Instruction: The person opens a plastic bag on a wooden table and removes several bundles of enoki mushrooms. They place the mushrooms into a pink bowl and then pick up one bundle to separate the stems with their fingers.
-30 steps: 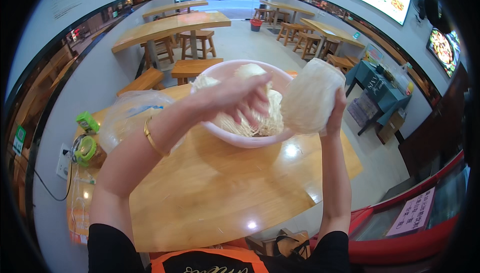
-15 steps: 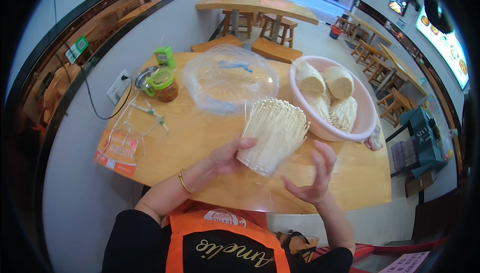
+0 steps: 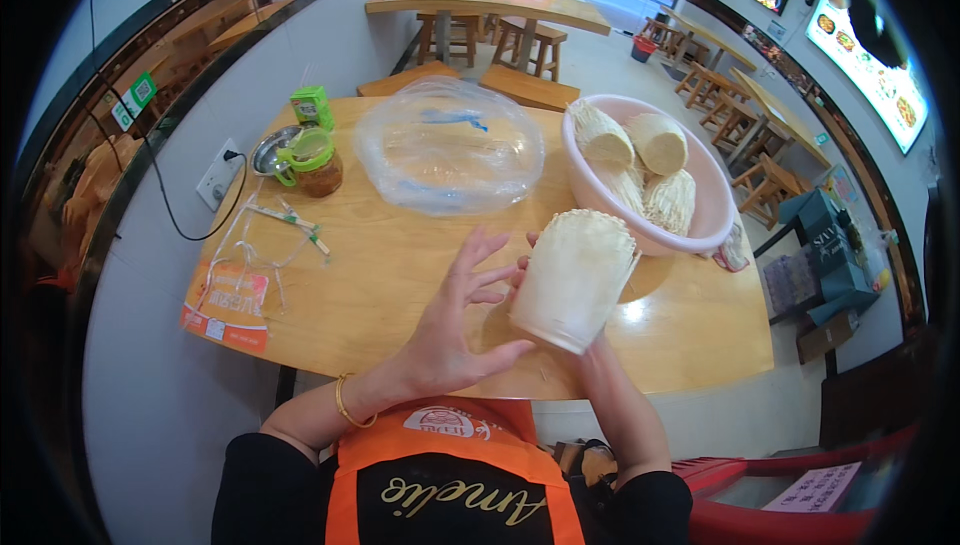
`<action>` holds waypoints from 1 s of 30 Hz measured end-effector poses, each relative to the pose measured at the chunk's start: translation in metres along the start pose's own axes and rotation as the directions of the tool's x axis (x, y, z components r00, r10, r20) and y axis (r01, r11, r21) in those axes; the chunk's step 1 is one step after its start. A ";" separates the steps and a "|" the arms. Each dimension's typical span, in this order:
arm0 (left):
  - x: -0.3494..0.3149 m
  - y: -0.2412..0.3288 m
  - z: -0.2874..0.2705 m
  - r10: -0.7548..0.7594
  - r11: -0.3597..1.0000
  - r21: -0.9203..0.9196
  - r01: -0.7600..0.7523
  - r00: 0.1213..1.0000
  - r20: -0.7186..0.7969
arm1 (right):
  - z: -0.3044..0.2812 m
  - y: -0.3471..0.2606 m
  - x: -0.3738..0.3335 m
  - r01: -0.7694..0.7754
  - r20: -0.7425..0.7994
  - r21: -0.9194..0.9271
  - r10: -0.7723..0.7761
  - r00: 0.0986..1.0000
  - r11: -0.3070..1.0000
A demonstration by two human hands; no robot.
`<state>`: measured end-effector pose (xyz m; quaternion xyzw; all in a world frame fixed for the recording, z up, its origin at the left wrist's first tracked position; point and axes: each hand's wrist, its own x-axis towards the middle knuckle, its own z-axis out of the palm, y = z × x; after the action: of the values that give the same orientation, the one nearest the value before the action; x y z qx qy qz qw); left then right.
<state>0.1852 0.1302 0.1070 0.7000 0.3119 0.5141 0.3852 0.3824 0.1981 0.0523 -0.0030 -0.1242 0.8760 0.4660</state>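
Observation:
A thick bunch of enoki mushrooms (image 3: 575, 280), pale and wrapped in clear film, is held above the near side of the table. My right hand (image 3: 597, 353) grips it from behind; most of that hand is hidden, with fingertips showing past the bunch's left edge. Just left of the bunch, my left hand (image 3: 447, 330) is open, fingers spread and thumb stretched out below them. More enoki bunches (image 3: 657, 145) lie in a pink plastic basin (image 3: 719, 200) at the back right of the wooden table (image 3: 400, 290).
A large clear plastic bag (image 3: 450, 160) lies at the table's back. To its left stand a green-lidded jar (image 3: 318, 170), a metal bowl (image 3: 268, 153) and a green box (image 3: 311, 105). White straps (image 3: 240, 245) and an orange packet (image 3: 232, 305) lie at the left edge.
The enoki bunch has passed from my left hand to my right and turned, now showing a smoother side. My left hand has let go and opened. The view has shifted slightly.

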 end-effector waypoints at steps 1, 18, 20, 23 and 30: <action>-0.001 0.003 0.000 -0.016 0.997 -0.077 0.014 0.999 -0.032 | 0.000 -0.003 -0.001 -0.100 0.119 0.064 0.092 0.989 0.993; 0.020 -0.059 0.003 -0.448 0.729 -0.559 0.396 0.893 0.048 | 0.055 0.003 -0.011 0.089 -0.017 -0.959 -0.372 0.928 0.268; 0.018 -0.070 -0.008 -0.506 0.459 -0.771 0.440 0.843 0.180 | 0.066 0.004 -0.015 0.101 -0.016 -0.957 -0.396 0.918 0.271; 0.010 -0.077 -0.024 -0.329 -0.133 -0.893 0.429 0.831 0.448 | 0.067 0.003 -0.015 0.153 0.013 -0.960 -0.508 0.861 0.233; 0.001 -0.090 -0.021 0.123 -0.534 -0.689 0.490 0.851 0.510 | 0.046 0.028 0.002 -0.071 -0.172 -0.923 -0.241 0.955 0.377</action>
<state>0.1616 0.1816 0.0341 0.0139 -0.2239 0.2910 0.9300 0.3530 0.1747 0.0913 -0.3777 -0.5230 0.6229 0.4425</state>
